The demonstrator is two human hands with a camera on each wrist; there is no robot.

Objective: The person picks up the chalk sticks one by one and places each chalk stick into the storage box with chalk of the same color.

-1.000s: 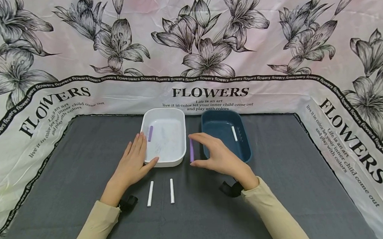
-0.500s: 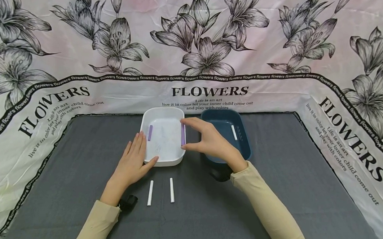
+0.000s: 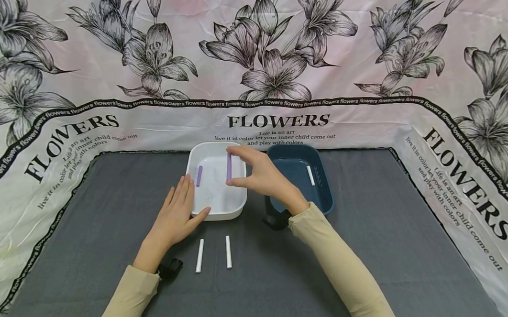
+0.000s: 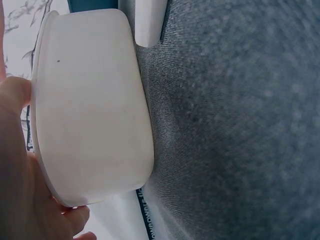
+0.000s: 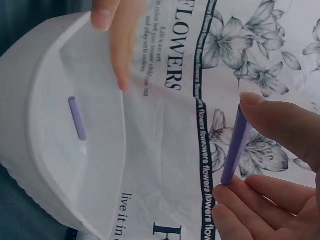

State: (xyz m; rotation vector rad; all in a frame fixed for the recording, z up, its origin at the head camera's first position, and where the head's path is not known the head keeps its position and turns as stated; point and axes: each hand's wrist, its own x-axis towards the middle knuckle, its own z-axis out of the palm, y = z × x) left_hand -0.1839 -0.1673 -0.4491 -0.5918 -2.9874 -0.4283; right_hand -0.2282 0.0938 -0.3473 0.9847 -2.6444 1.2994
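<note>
Pinching a purple stick over the white tray, the right hand — left hand (fingers straight) steadies it.

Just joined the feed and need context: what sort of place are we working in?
Probably a staged tabletop set, not a home or workshop: a grey mat, a flower-print backdrop cloth around it, and a white bin beside a blue bin.

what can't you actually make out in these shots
- Left wrist view: the inside of the white tray is hidden by its own outer wall.
- Right wrist view: the right hand is cut off by the frame edge, palm unseen.
- Head view: marks on the white stick in the blue tray are too small.
</note>
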